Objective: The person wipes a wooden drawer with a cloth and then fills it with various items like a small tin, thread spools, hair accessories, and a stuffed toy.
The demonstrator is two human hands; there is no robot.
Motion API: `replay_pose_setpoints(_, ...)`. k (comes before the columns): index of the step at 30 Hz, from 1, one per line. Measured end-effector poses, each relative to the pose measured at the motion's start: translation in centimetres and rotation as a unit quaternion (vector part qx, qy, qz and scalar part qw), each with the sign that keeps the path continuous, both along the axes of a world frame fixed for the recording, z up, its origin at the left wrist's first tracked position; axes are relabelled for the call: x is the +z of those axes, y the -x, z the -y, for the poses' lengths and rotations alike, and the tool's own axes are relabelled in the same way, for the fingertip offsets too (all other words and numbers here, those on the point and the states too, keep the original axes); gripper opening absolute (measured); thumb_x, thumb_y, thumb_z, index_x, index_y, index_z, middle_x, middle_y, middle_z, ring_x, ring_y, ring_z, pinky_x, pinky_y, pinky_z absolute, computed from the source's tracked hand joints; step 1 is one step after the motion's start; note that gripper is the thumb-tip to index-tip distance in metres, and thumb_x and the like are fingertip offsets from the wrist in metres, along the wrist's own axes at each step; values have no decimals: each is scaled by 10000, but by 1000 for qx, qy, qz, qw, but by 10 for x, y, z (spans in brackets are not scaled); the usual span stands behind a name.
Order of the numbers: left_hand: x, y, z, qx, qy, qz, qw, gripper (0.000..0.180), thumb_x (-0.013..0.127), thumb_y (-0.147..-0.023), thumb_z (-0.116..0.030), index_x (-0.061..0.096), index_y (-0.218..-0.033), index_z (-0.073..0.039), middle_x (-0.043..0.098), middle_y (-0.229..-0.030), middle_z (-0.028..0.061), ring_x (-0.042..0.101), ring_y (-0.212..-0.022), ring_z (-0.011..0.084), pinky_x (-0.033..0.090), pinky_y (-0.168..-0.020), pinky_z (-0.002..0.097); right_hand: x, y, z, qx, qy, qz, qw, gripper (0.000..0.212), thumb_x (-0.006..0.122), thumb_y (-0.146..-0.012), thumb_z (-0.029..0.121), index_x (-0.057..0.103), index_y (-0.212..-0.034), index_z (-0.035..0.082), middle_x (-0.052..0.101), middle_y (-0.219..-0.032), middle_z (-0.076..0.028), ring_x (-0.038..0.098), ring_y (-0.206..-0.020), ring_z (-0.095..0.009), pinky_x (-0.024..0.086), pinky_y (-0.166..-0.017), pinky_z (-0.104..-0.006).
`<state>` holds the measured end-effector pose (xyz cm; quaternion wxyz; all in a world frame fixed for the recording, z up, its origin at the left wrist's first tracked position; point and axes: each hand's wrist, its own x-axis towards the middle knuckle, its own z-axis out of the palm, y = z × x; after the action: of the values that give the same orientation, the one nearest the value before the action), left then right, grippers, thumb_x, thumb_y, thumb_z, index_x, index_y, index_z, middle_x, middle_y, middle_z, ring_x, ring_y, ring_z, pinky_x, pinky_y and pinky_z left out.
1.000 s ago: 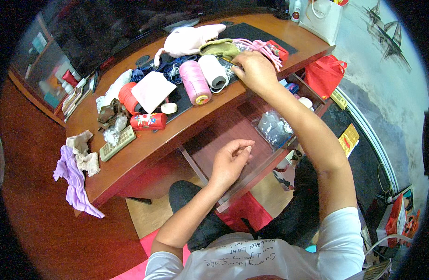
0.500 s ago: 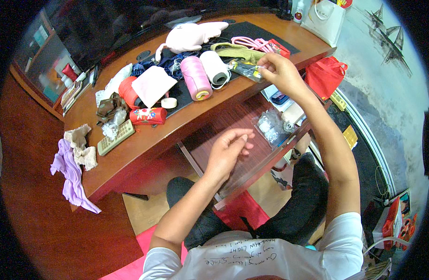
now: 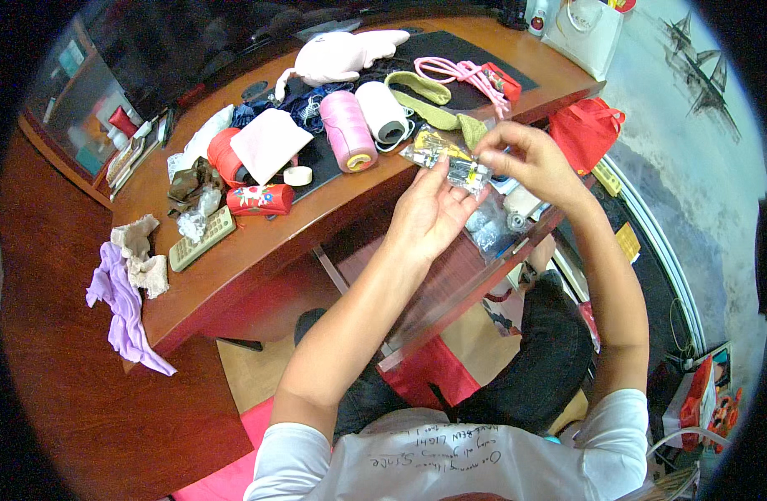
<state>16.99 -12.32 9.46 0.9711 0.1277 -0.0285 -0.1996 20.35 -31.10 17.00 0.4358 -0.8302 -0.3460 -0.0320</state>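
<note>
My left hand [image 3: 432, 215] holds the clear plastic packet [image 3: 425, 149] at four o'clock from the white thread cone [image 3: 377, 107]; my right hand [image 3: 527, 160] curls narrowly at its three-o'clock end, whether gripping I cannot tell.

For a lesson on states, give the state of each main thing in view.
Drawer: pulled open
Clear packet: held, left hand
Pink thread spool: on its side
White thread spool: on its side
Purple cloth: hanging over desk edge
Pink cord: looped
Remote control: lying flat
</note>
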Motion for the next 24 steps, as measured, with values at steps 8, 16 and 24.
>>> replay_pose_setpoints(8, -1, 30, -10, 27, -96, 8, 995, 395, 502, -1026, -137, 392, -1404, -108, 500, -1411, 136, 482, -1328, 335, 380, -1107, 621, -12, -58, -18, -25, 182, 271, 945, 221, 562, -966, 140, 683, -1095, 7, 665, -1149, -123, 592, -1103, -301, 407, -1013, -404)
replay_pose_setpoints(16, -20, 47, -26, 18, -106, 42, 993, 427, 510, -1025, -135, 372, -1429, -115, 492, -1427, 122, 479, -1335, 322, 370, -1115, 616, -15, -67, -29, -53, 97, 180, 977, 289, 630, -927, 224, 692, -1124, 22, 657, -1224, -125, 592, -1156, -277, 424, -1027, -407)
replay_pose_setpoints(24, -23, 51, -21, 7, -112, 53, 992, 440, 511, -1022, -132, 366, -1437, -111, 490, -1429, 136, 482, -1332, 323, 374, -1113, 614, -8, -56, -31, -2, 90, 234, 968, 194, 691, -834, 198, 698, -920, 25, 703, -984, -132, 656, -972, -297, 494, -900, -397)
